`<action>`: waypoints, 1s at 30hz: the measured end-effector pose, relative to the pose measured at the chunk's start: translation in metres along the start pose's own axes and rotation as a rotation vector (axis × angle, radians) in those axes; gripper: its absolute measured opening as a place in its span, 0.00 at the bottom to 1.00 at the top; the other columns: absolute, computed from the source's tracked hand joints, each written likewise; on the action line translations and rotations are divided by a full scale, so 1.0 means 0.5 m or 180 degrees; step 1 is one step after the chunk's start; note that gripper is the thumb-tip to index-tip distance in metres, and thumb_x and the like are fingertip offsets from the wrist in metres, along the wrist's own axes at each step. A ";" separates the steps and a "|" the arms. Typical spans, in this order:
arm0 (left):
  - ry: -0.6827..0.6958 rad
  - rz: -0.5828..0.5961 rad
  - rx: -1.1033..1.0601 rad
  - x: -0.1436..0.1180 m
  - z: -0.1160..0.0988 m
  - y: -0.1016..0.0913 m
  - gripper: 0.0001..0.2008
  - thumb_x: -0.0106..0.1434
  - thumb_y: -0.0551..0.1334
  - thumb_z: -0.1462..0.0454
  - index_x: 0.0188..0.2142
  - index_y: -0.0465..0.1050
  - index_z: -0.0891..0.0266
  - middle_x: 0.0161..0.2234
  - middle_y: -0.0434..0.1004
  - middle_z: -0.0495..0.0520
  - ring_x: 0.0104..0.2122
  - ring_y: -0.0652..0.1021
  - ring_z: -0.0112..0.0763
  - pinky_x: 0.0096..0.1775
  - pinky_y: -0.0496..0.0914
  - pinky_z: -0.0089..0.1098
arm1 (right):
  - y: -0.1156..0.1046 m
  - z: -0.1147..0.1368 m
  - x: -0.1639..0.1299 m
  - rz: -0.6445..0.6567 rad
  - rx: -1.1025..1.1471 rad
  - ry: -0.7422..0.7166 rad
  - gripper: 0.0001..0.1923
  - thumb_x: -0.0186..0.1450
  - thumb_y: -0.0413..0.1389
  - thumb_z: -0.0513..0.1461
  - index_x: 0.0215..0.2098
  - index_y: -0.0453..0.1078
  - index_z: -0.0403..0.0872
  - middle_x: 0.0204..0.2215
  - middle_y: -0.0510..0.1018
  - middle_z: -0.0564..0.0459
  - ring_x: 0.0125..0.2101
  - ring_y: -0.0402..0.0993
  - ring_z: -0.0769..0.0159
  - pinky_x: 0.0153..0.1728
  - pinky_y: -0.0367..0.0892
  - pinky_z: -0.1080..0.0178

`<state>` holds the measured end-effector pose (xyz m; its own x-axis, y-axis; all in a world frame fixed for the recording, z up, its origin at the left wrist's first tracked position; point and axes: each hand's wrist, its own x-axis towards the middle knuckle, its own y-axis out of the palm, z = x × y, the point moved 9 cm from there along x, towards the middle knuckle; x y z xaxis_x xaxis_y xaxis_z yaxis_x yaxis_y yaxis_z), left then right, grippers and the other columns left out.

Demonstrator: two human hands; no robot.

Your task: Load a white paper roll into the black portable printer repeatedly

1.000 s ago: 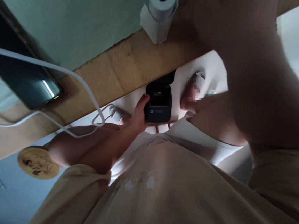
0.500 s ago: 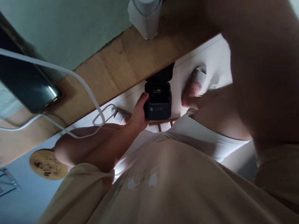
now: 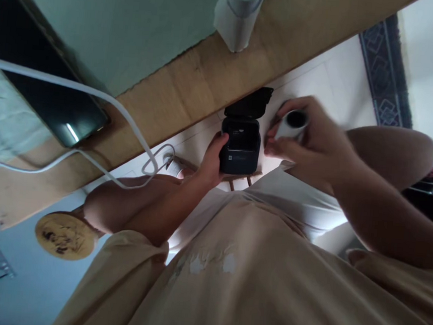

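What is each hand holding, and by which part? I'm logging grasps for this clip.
Left hand grips the small black printer by its left side. Right hand holds a white paper roll around its barrel.

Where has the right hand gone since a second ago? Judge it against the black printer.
No, it has hardly moved: the right hand, gripping the white roll, sits just right of the black printer as before. Only its forearm has dropped out of the foreground.
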<state>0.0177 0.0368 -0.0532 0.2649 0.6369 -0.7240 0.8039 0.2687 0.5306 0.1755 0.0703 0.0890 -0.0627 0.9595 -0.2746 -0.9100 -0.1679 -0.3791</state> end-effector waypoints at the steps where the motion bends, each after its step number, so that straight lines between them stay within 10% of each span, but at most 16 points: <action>1: 0.0023 0.0035 0.0004 0.000 0.000 0.002 0.21 0.53 0.71 0.50 0.39 0.72 0.59 0.34 0.82 0.50 0.35 0.83 0.36 0.38 0.77 0.35 | 0.023 -0.001 0.004 0.0145 -0.0484 -0.0219 0.25 0.57 0.59 0.36 0.54 0.67 0.51 0.43 0.77 0.49 0.39 0.76 0.62 0.40 0.78 0.54; 9: 0.0166 0.0044 0.0176 0.001 -0.002 -0.002 0.17 0.57 0.69 0.52 0.39 0.71 0.59 0.33 0.80 0.48 0.33 0.80 0.30 0.36 0.74 0.30 | 0.092 -0.031 0.070 0.0548 -0.2419 -0.0725 0.21 0.60 0.60 0.40 0.52 0.70 0.47 0.47 0.78 0.46 0.40 0.76 0.56 0.41 0.69 0.56; 23: 0.0256 0.0265 0.0361 0.003 -0.026 0.007 0.23 0.53 0.71 0.58 0.48 0.72 0.56 0.37 0.81 0.49 0.38 0.80 0.33 0.43 0.76 0.35 | 0.127 -0.003 0.029 0.0614 -0.1916 -0.2080 0.12 0.69 0.54 0.44 0.34 0.76 0.49 0.34 0.80 0.52 0.40 0.74 0.64 0.42 0.62 0.58; 30: 0.0180 0.0169 0.0712 0.003 -0.020 -0.002 0.36 0.44 0.71 0.62 0.54 0.68 0.59 0.37 0.78 0.50 0.38 0.79 0.36 0.44 0.74 0.38 | 0.010 -0.081 0.069 -0.0526 -0.0734 -0.0236 0.12 0.65 0.56 0.47 0.32 0.67 0.47 0.32 0.75 0.51 0.37 0.72 0.65 0.46 0.69 0.56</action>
<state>0.0120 0.0445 -0.0506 0.2847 0.6871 -0.6685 0.8893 0.0710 0.4517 0.1855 0.0937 0.0420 0.0412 0.9906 -0.1302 -0.7936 -0.0467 -0.6066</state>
